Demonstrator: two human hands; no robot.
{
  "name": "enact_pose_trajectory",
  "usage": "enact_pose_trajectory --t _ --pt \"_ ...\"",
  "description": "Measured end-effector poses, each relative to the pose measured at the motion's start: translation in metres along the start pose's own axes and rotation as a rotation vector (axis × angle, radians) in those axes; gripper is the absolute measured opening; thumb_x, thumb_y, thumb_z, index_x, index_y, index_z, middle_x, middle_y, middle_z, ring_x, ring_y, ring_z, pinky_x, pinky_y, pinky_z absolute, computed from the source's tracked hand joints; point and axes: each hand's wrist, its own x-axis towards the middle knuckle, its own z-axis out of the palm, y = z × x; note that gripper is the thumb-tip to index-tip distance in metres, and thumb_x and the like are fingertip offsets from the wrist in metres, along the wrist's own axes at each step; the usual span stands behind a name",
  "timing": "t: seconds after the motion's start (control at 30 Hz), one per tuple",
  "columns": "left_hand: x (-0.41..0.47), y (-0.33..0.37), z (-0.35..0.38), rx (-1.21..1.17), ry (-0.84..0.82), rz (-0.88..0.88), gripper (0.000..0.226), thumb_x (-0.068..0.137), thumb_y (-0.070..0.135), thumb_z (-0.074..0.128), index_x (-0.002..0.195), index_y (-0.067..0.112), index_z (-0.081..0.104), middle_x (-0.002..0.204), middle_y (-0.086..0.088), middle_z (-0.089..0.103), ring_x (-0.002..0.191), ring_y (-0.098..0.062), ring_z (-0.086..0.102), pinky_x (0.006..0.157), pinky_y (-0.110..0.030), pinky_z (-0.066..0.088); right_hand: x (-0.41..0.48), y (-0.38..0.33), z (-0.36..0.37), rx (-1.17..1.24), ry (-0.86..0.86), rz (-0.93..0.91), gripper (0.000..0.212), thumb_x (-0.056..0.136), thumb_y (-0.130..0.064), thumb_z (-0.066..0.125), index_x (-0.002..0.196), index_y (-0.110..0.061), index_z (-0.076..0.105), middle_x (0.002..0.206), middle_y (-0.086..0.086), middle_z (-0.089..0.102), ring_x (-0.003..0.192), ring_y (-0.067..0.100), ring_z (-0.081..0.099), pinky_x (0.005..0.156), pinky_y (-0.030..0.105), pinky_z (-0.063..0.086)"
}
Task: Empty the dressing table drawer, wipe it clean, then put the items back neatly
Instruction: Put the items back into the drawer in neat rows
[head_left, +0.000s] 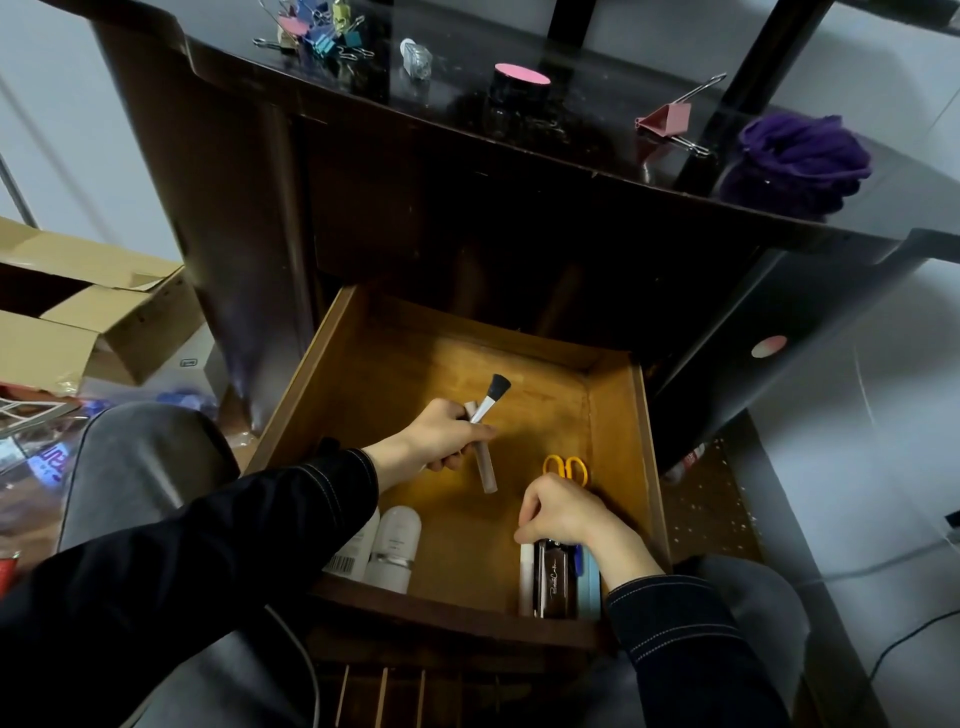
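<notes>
Head view: the drawer (647, 452) is pulled out at 6 o'clock, under the dark tabletop (571, 140).

Left hand (441, 434) is at drawer centre, fingers wrapped round a brush (491, 397) and a pale tube (485, 467) together.

Right hand (563, 512) is at the drawer's 5 o'clock, fingers curled down onto a row of pens and cases (556, 577). We can't tell if it grips one or just nudges them.

Orange scissors (566, 467) lie at 4 o'clock and two white bottles (395, 551) at 7 o'clock. The rest of the floor is bare wood.

Progress, our read: items sit lined up along the front edge and the purple cloth (802, 156) is parked on the tabletop at 2 o'clock — so the wipe looks done and restocking is under way.

Left to do: place the brush and tube, then bring back the binder clips (317, 31) and the pink-lidded jar (521, 83) at 12 o'clock — if they belong inside.
</notes>
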Motion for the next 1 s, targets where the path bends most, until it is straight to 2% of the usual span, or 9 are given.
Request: enact_pose_trajectory --t 0.1,0.17,0.27,0.37,0.47,0.57,0.73,0.83,1.0 --pt "-0.002 0.001 0.0 0.011 -0.001 -0.005 0.027 0.092 0.031 0.071 0.083 0.01 0.058 0.054 0.005 0.051 0.038 -0.009 0.041 0.035 -0.02 0.028 0.0 0.0 0.0 0.007 0.042 0.019 0.011 0.085 -0.033 0.078 0.084 -0.023 0.074 0.086 -0.006 0.072 0.082 0.011 0.068 0.08 0.037 0.061" --pt "-0.004 0.004 -0.001 0.015 -0.027 -0.031 0.026 0.093 0.032 0.07 0.084 0.01 0.058 0.057 0.003 0.05 0.039 -0.009 0.041 0.035 -0.02 0.027 0.001 0.0 -0.003 0.109 0.235 0.027 0.009 0.091 -0.036 0.071 0.088 -0.028 0.07 0.086 -0.009 0.071 0.083 0.008 0.066 0.077 0.034 0.058" --pt "-0.009 0.009 -0.001 -0.048 -0.168 -0.091 0.027 0.095 0.032 0.067 0.087 0.008 0.058 0.059 0.002 0.051 0.043 -0.011 0.041 0.035 -0.02 0.025 -0.001 -0.006 -0.017 0.641 0.448 -0.019 0.006 0.097 -0.029 0.064 0.095 -0.028 0.069 0.088 -0.008 0.072 0.08 0.006 0.064 0.067 0.022 0.049" --pt "-0.014 0.014 0.002 -0.163 -0.316 -0.09 0.028 0.1 0.032 0.06 0.095 0.004 0.059 0.066 0.0 0.05 0.046 -0.011 0.04 0.034 -0.018 0.023 -0.011 -0.011 -0.026 0.925 0.346 -0.089 0.009 0.098 -0.025 0.065 0.102 -0.022 0.072 0.089 0.0 0.074 0.065 0.008 0.062 0.052 0.022 0.047" --pt "-0.019 0.018 0.004 -0.214 -0.333 -0.033 0.027 0.102 0.031 0.057 0.096 0.005 0.057 0.072 -0.002 0.05 0.048 -0.012 0.039 0.034 -0.018 0.023 -0.017 -0.016 -0.026 0.961 0.199 -0.156 0.018 0.096 -0.025 0.069 0.112 -0.017 0.069 0.092 0.001 0.077 0.07 0.01 0.068 0.053 0.024 0.05" --pt "-0.021 0.02 0.005 -0.235 -0.254 0.028 0.019 0.102 0.022 0.057 0.096 0.005 0.056 0.075 -0.004 0.053 0.049 -0.013 0.04 0.037 -0.02 0.022 -0.016 -0.018 -0.027 0.967 0.172 -0.212 0.035 0.093 -0.017 0.073 0.125 -0.014 0.061 0.092 0.005 0.077 0.074 0.015 0.07 0.056 0.025 0.052" --pt "-0.02 0.021 0.005 -0.229 -0.218 0.033 0.017 0.098 0.015 0.062 0.088 0.004 0.055 0.059 0.001 0.053 0.046 -0.012 0.039 0.037 -0.02 0.022 -0.013 -0.017 -0.024 0.956 0.145 -0.199 0.062 0.089 -0.016 0.078 0.138 -0.023 0.042 0.088 0.007 0.076 0.073 0.016 0.07 0.057 0.024 0.053" --pt "-0.019 0.02 0.004 -0.194 -0.261 0.025 0.018 0.098 0.016 0.063 0.088 0.005 0.054 0.061 -0.003 0.046 0.045 -0.011 0.037 0.036 -0.019 0.022 -0.012 -0.017 -0.024 0.954 0.162 -0.195 0.051 0.094 -0.022 0.072 0.137 -0.025 0.044 0.093 0.003 0.077 0.074 0.015 0.071 0.056 0.024 0.053" --pt "-0.017 0.016 0.004 -0.188 -0.344 0.022 0.012 0.098 0.014 0.062 0.094 0.005 0.055 0.061 0.002 0.049 0.045 -0.009 0.038 0.034 -0.018 0.021 -0.013 -0.015 -0.026 0.952 0.379 -0.182 0.025 0.098 -0.022 0.067 0.123 -0.023 0.067 0.099 -0.003 0.074 0.079 0.007 0.069 0.062 0.023 0.055"
